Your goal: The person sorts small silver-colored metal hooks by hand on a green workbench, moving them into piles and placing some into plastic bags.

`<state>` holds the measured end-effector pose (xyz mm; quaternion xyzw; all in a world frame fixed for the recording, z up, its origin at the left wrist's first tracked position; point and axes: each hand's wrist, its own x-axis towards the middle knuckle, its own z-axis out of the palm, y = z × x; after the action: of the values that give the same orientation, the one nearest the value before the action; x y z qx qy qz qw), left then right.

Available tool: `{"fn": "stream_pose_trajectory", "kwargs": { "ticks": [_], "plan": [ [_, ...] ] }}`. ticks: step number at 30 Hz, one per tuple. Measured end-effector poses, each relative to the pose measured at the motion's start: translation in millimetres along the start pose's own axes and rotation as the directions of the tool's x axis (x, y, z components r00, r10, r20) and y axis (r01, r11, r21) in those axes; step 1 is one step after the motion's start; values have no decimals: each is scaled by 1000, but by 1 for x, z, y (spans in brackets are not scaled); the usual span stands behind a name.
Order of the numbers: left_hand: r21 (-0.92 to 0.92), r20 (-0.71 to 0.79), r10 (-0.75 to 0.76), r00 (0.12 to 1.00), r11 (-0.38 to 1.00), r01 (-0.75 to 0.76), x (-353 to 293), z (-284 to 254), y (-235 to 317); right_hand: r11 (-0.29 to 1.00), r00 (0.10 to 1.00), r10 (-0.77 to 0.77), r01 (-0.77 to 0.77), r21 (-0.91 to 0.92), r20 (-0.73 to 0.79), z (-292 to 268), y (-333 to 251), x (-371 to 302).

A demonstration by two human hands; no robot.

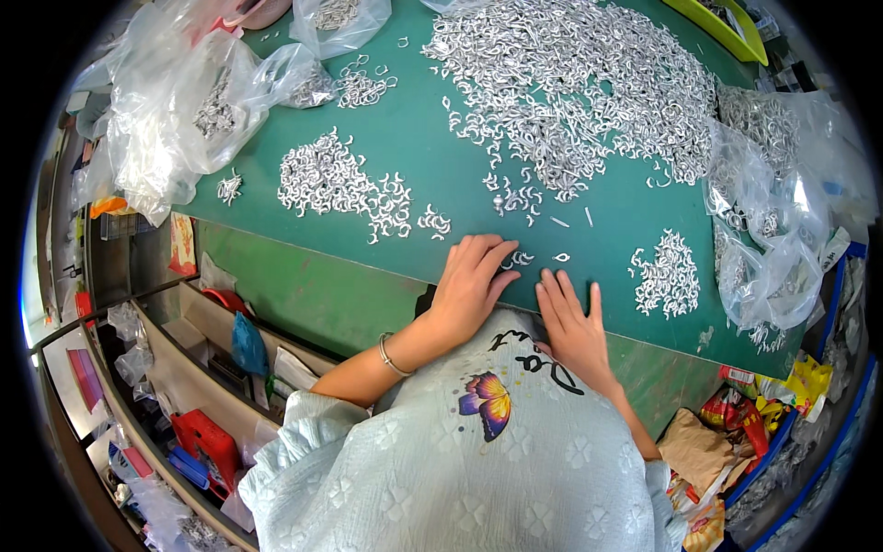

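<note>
My left hand [469, 287] rests at the near edge of the green table, fingers bent and thumb apart from the forefinger. Just by its fingertips lie a few small curved silver metal pieces [520, 259]; no piece shows in its grip. My right hand [577, 322] lies flat at the same edge, its fingers stretched out. A single loop-shaped metal piece [561, 258] sits just beyond its fingertips. Between the hands and the big heap are two thin metal pins [589, 216] and a small cluster of curved pieces [520, 201].
A large heap of silver pieces [570, 83] covers the far middle. Smaller piles sit at left [322, 175] and right [668, 276]. Clear plastic bags of parts [768, 248] flank both sides. A yellow-green tray [727, 28] stands far right; a drawer [193, 368] is below left.
</note>
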<state>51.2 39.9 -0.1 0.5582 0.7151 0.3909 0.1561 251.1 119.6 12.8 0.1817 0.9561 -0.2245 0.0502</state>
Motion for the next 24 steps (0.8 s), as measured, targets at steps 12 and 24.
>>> {"fn": "stream_pose_trajectory", "kwargs": {
  "ticks": [12,24],
  "plan": [
    [28,-17,30,999,999,-30,-5,5,7,994,985,92,-100,-48,-145,-20,2,33],
    [43,-15,-8,1000,999,9,-6,2,6,983,983,145,-156,-95,-112,-26,5,24]
  ]
}}
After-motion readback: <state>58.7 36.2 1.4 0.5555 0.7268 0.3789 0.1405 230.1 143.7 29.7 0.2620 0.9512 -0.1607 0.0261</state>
